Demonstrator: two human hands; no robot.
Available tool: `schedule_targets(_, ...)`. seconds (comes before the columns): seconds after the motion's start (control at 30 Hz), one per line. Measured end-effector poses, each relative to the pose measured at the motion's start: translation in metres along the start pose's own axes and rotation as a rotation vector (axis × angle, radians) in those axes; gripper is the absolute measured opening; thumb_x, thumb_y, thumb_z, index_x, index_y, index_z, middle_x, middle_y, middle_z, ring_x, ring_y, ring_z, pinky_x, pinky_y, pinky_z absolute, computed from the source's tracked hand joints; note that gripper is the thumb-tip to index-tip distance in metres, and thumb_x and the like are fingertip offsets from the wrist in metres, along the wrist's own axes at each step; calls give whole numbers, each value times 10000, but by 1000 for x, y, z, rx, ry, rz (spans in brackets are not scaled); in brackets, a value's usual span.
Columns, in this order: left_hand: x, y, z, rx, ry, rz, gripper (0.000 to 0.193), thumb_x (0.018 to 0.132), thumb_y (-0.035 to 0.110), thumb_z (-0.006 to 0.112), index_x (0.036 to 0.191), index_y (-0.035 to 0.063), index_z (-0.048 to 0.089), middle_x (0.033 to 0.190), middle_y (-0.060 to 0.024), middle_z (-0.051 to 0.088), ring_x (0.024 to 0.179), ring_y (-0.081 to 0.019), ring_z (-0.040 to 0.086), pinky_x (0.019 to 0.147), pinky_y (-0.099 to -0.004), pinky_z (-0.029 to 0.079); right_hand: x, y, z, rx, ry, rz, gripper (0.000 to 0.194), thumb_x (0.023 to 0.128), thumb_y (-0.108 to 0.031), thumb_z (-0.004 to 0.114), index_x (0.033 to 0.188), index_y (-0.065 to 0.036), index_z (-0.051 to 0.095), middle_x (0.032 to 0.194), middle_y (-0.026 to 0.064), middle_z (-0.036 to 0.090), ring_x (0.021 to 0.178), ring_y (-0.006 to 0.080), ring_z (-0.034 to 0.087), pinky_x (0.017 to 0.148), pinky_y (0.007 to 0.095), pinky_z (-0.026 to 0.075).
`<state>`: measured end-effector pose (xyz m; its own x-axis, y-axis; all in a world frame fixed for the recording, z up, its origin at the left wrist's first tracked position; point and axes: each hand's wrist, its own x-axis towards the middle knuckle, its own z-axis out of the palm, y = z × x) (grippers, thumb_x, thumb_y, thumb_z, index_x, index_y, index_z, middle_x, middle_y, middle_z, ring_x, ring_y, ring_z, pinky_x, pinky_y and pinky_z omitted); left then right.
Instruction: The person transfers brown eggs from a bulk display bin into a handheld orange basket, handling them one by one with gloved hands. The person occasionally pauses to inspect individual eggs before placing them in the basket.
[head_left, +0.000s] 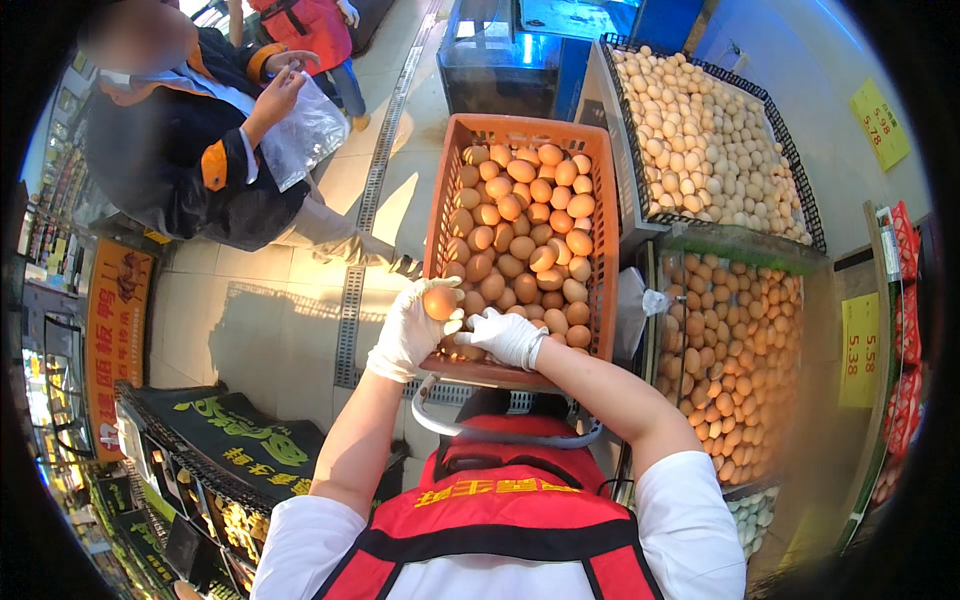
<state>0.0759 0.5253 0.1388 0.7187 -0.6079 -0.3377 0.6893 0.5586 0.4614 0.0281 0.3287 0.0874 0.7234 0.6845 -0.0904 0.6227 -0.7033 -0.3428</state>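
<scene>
Before me stands an orange plastic crate (521, 124) filled with brown eggs (525, 217). My left hand (409, 330), in a white glove, holds one brown egg (439, 303) above the crate's near left corner, with the thumb and fingers curled around it. My right hand (506, 337), gloved too, reaches down among the eggs at the near side of the crate. Its fingertips rest by an egg low in the near left corner; the palm side is hidden, and whether the fingers grip that egg does not show.
A metal cart handle (450, 429) curves between me and the crate. At right are a black-rimmed bin of pale eggs (697, 142) and a bin of brown eggs (731, 360). A person (202, 142) with a plastic bag (307, 135) stands at left, near a drain grate (371, 180).
</scene>
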Motion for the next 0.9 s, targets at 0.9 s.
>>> schedule_targets(0.9, 55, -52, -4, 3289, -726, -399, 176, 884, 174, 613, 997, 102, 728, 987, -77, 657, 904, -246, 681, 678, -375, 547, -318, 58, -10, 607, 1037, 1222, 527, 746, -266, 810, 1201, -82, 619, 1168, 148, 654, 1070, 292, 637, 922, 374, 508)
